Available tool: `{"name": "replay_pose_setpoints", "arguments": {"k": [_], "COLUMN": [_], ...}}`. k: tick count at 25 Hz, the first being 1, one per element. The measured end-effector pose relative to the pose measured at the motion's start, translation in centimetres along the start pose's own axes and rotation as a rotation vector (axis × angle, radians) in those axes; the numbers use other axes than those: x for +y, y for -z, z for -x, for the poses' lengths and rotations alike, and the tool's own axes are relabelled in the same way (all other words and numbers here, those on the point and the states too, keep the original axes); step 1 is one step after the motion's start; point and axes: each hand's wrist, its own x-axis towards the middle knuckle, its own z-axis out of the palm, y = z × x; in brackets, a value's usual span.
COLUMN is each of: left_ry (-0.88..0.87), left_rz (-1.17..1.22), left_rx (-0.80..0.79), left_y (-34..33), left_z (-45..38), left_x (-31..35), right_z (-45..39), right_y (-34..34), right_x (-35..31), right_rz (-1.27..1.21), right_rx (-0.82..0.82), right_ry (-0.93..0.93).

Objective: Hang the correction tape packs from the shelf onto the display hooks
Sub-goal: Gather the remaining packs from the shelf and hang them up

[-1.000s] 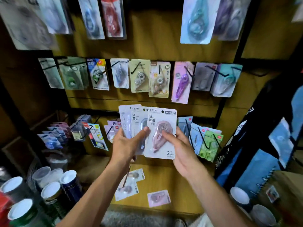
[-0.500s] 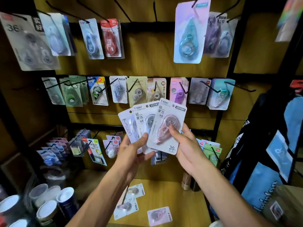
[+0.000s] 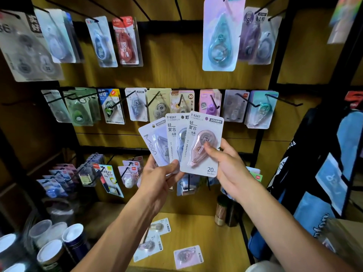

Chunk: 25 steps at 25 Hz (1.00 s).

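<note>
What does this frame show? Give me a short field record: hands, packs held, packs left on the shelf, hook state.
left hand: grips the lower ends of two fanned packs
right hand: pinches the pink pack, thumb on its blister
pack holes: none on a hook yet
shelf: three packs lying flat
bare hooks: several in the top row
middle row: hooks already carrying packs

Both forearms are bare to the frame edge, with no sleeves, watch or rings.
</note>
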Motion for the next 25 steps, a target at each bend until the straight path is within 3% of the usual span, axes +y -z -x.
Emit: {"name": "replay_pose_setpoints", "arguments": {"k": [6, 13, 25], "left_ry": [-0.041, -0.033, -0.066], "left_rz": [-0.012, 0.032, 0.085], "left_rx": [0.106, 0.188, 0.287], "left_y": [0.1, 0.1, 1.9], "left_z": [-0.3, -0.7, -0.5], "left_x": [0.3, 0.3, 0.9], "right_z": [0.1, 0.2, 0.7], "right_y": [0.9, 2.9, 2.3], "right_x": [-0.5, -1.7, 0.4], "right_rz": [0.283, 0.221, 0.372], "right_rx": [0.137, 0.150, 0.100], "right_ry": [-0.007, 0.036, -0.013]}}
